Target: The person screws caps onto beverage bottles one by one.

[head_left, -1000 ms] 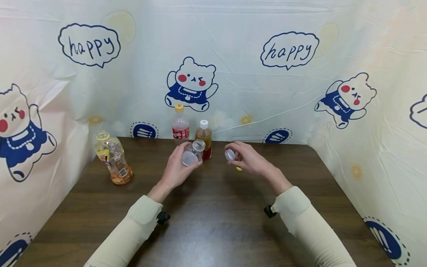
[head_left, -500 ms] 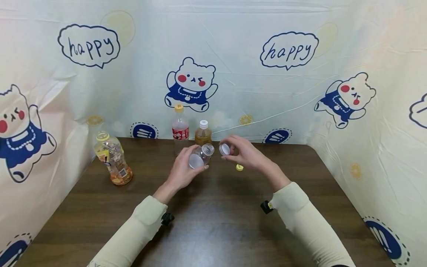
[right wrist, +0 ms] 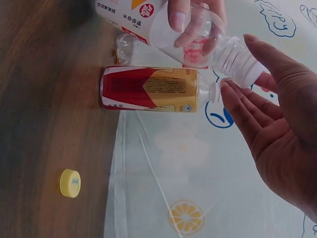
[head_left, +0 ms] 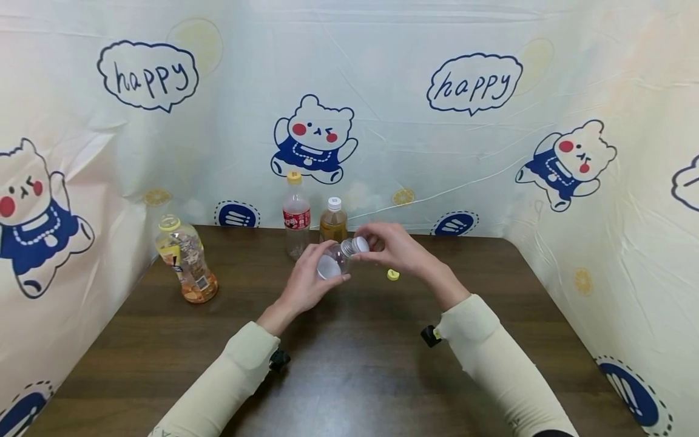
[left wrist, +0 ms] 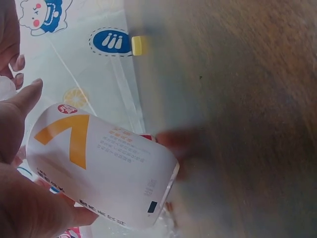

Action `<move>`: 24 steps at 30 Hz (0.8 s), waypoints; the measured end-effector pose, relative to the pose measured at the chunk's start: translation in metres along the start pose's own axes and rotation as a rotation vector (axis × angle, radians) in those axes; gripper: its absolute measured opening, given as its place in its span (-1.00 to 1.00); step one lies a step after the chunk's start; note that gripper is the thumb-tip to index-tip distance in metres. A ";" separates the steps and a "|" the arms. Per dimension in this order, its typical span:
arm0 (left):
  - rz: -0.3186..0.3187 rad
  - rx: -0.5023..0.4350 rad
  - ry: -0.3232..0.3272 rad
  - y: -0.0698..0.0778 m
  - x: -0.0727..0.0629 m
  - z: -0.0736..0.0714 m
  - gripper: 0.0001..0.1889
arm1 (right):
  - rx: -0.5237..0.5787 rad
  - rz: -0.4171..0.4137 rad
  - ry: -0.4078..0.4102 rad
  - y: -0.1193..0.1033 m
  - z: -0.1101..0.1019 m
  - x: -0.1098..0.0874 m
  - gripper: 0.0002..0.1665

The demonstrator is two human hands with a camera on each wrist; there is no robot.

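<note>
My left hand (head_left: 301, 280) grips a clear plastic bottle (head_left: 330, 267) around its body, holding it tilted above the table with the neck toward the right. Its white label (left wrist: 99, 158) with an orange mark fills much of the left wrist view. Thumb and fingers of my right hand (head_left: 397, 247) hold a white cap (head_left: 360, 244) against the bottle's mouth. In the right wrist view the cap (right wrist: 251, 72) sits at the threaded neck, with fingertips at its sides. My right palm faces that camera.
Behind the hands stand a red-labelled bottle (head_left: 297, 220) with a yellow cap and a white-capped tea bottle (head_left: 334, 226). A loose yellow cap (head_left: 392, 275) lies on the wooden table (head_left: 349, 364). To the left is an uncapped bottle (head_left: 190, 267); a printed curtain (head_left: 415, 158) surrounds the table.
My left hand has moved the bottle to the right, and my right hand has brought the white cap left; the two have met. The loose yellow cap has come into fuller view.
</note>
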State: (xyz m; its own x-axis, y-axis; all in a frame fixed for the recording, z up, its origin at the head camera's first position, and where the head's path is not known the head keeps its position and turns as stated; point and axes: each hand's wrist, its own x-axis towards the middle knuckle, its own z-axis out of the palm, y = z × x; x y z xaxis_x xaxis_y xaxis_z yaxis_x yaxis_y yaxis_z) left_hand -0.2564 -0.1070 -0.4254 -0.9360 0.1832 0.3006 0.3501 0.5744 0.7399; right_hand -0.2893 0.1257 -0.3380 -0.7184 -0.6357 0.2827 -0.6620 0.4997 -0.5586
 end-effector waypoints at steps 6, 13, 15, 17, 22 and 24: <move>0.006 0.002 0.001 0.000 0.000 0.003 -0.22 | -0.004 0.010 -0.014 0.000 -0.002 0.003 -0.57; 0.010 -0.024 -0.023 0.001 -0.001 0.005 -0.21 | -0.023 0.013 -0.045 0.000 -0.001 0.005 -0.61; 0.014 -0.033 -0.029 0.001 0.000 0.005 -0.21 | -0.023 0.018 -0.049 -0.001 0.000 0.005 -0.62; 0.015 -0.043 -0.033 0.001 0.000 0.006 -0.21 | -0.020 0.026 -0.053 -0.002 0.000 0.005 -0.62; 0.011 -0.052 -0.033 0.000 0.000 0.008 -0.21 | -0.020 0.023 -0.053 -0.003 0.000 0.006 -0.61; 0.004 -0.049 -0.034 0.000 0.000 0.009 -0.23 | -0.025 0.018 -0.054 -0.004 0.001 0.006 -0.61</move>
State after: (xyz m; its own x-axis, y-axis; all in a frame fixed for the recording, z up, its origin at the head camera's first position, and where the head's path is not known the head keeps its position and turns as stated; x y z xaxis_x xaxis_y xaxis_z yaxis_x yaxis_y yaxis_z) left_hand -0.2563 -0.0998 -0.4305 -0.9350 0.2130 0.2836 0.3545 0.5341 0.7675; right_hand -0.2912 0.1190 -0.3347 -0.7178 -0.6572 0.2301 -0.6550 0.5252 -0.5433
